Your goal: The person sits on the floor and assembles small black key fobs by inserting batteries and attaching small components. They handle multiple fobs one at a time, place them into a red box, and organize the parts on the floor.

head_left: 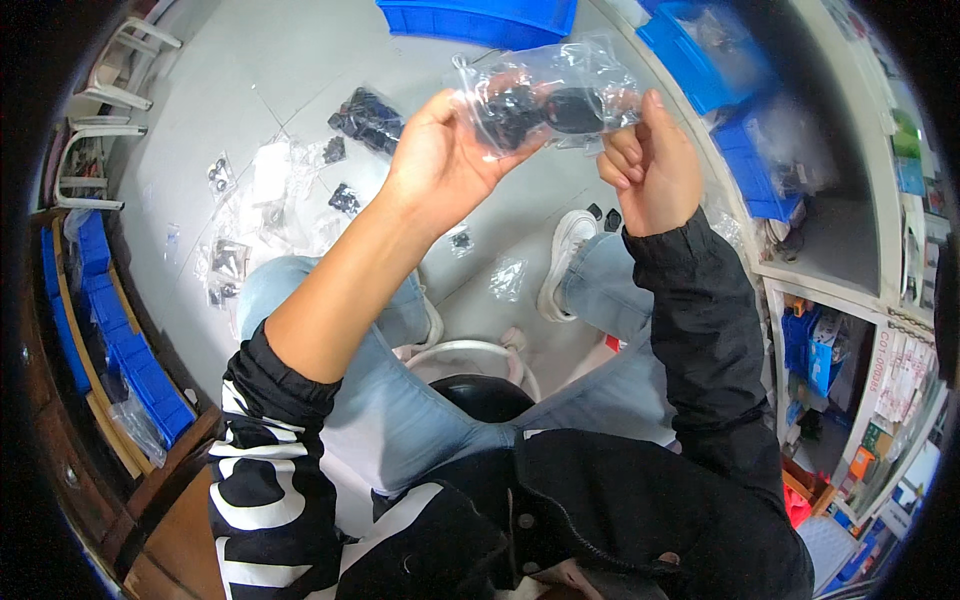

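Fingers (435,106) of both hands (430,165) hold up a clear plastic bag (545,88) of black parts (575,112), seemingly for viewing; turning it calls for steadiness.

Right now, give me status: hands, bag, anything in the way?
Left hand holds clear bag, black parts inside. Right hand at its right edge. Nothing seen blocking it; packets on floor below.

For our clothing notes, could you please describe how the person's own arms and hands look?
The left sleeve is black with bold white printing, ending near the elbow; the right sleeve looks plain black, gathered at the wrist. The left hand and right hand show no gloves.
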The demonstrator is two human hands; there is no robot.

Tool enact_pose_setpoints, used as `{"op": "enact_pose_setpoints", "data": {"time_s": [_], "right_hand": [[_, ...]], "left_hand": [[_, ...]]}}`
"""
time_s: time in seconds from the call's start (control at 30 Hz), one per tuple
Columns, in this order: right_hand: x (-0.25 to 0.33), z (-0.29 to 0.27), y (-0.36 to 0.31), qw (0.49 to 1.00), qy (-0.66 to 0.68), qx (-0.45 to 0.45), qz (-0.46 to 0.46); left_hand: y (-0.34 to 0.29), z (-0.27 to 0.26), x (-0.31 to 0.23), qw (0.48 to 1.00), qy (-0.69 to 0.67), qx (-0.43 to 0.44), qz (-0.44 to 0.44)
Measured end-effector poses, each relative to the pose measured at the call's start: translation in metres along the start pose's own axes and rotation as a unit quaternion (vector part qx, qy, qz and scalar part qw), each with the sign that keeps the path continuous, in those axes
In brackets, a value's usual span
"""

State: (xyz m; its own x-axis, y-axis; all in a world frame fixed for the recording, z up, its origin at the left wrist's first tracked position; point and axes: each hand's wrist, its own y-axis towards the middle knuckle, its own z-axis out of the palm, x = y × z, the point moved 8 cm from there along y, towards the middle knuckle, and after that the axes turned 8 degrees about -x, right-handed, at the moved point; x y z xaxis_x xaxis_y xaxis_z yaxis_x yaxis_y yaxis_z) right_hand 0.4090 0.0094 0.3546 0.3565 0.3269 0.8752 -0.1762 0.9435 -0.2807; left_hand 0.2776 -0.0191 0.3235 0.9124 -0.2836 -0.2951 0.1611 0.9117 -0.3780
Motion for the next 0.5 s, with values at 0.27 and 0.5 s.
{"op": "enact_pose_setpoints", "data": {"time_s": [0.27,0.5], "right_hand": [[0.013,0.010,-0.004,0.998,-0.032,0.008,-0.055],[0.029,0.022,-0.007,0.990,-0.028,0.025,-0.134]], "left_hand": [[-0.004,-0.002,0.000,0.996,-0.044,-0.078,0.005],[0.000,-0.004,0.005,0.994,-0.015,-0.102,0.026]]}}
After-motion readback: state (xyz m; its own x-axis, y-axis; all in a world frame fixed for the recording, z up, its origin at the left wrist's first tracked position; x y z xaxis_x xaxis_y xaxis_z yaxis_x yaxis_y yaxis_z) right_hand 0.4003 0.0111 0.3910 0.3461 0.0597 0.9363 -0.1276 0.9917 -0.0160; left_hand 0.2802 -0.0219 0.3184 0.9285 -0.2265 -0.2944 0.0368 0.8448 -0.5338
